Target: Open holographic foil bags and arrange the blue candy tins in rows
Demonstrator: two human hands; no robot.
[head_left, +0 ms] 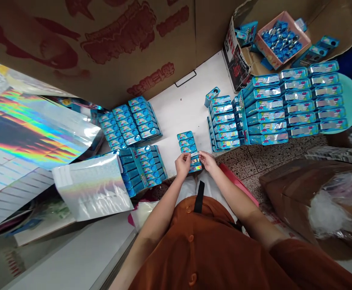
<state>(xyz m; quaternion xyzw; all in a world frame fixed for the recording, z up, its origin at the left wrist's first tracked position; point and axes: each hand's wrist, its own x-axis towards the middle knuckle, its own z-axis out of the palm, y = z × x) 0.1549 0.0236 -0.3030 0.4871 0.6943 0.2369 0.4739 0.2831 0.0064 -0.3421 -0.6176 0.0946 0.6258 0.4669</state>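
Observation:
A short column of small blue boxes [186, 142] with round recesses in their ends stands at the front of the white table. Over its nearer boxes, my left hand [183, 164] and my right hand [208, 160] face each other with fingers pinched. Between the fingertips stretches a thin shiny strip, apparently a sticker [194, 154], one end at each hand. It lies along or just above the top of a box; whether it touches cannot be made out. The nearest box [195, 168] carries a rainbow-shiny strip where others show a round recess.
Blue boxes [130, 121] stand in rows at left, with more boxes [297, 104] at right bearing shiny strips. Silvery sheets [91, 187] overhang the left side. Behind rises a large cardboard box [164, 48]; a pink box [280, 60] at the back right holds small blue and silver parts.

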